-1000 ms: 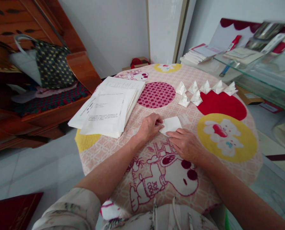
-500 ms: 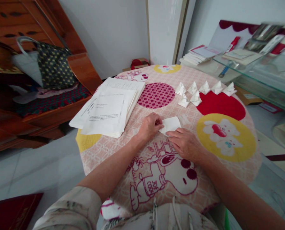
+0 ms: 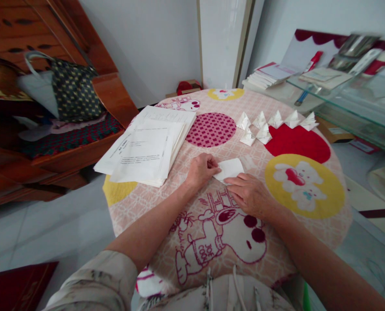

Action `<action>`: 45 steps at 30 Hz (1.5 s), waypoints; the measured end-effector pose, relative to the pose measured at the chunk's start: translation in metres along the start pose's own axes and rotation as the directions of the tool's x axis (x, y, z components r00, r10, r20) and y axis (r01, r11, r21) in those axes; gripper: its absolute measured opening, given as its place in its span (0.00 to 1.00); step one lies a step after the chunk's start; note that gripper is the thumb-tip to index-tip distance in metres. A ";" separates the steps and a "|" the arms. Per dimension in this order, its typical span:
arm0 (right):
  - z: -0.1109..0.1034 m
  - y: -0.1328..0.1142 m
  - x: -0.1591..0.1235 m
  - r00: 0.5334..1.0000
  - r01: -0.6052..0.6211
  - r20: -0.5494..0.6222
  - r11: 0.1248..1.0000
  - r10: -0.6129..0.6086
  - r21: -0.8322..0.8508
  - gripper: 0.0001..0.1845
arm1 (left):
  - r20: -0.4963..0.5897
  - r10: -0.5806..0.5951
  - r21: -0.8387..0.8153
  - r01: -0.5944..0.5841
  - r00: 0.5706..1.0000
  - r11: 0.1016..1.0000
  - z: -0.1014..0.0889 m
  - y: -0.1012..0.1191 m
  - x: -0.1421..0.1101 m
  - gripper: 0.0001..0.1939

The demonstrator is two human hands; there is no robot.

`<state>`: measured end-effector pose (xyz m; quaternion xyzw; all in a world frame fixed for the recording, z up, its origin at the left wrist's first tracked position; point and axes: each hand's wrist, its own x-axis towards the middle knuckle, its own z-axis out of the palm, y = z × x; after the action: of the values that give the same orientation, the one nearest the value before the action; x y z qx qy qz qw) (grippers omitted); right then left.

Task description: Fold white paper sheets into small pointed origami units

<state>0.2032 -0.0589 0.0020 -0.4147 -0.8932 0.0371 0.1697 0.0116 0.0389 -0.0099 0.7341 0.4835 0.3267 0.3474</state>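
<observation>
A small white folded sheet of paper (image 3: 231, 167) lies on the patterned tablecloth in front of me. My left hand (image 3: 203, 168) pinches its left corner between thumb and curled fingers. At the near right edge, my right hand (image 3: 249, 192) has its fingers together, gripping the paper against the table; its thumb is partly hidden. Beyond the right hand stand several folded white paper pieces (image 3: 263, 133) with pointed tops, in two rows. A stack of printed sheets (image 3: 143, 149) rests to the left of my left hand.
The round table wears a pink tablecloth (image 3: 166, 216) with cartoon figures. At right, a glass shelf (image 3: 348, 95) holds papers and a metal container (image 3: 357, 47). A wooden bench (image 3: 115, 95) with a patterned bag (image 3: 74, 88) stands at left.
Hardly anything differs. Both hands keep their places on the paper, and the view has shifted very slightly.
</observation>
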 end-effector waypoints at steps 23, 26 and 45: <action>0.003 0.003 0.004 1.000 0.009 0.009 1.000 -0.009 0.009 0.09 | 0.190 0.282 0.349 -0.333 0.940 0.876 0.002 0.005 -0.009 0.06; 0.003 0.003 0.005 1.000 0.014 0.008 1.000 -0.014 0.009 0.09 | 0.176 0.257 0.286 -0.299 0.950 0.910 -0.001 0.003 -0.011 0.04; 0.003 0.004 0.004 1.000 0.004 -0.002 0.999 -0.004 0.035 0.09 | 0.264 0.235 0.084 -0.265 0.936 0.961 -0.017 -0.016 0.001 0.24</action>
<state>0.2023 -0.0532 -0.0005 -0.4097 -0.8931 0.0521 0.1780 -0.0094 0.0476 -0.0134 0.8443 0.3566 0.2436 0.3172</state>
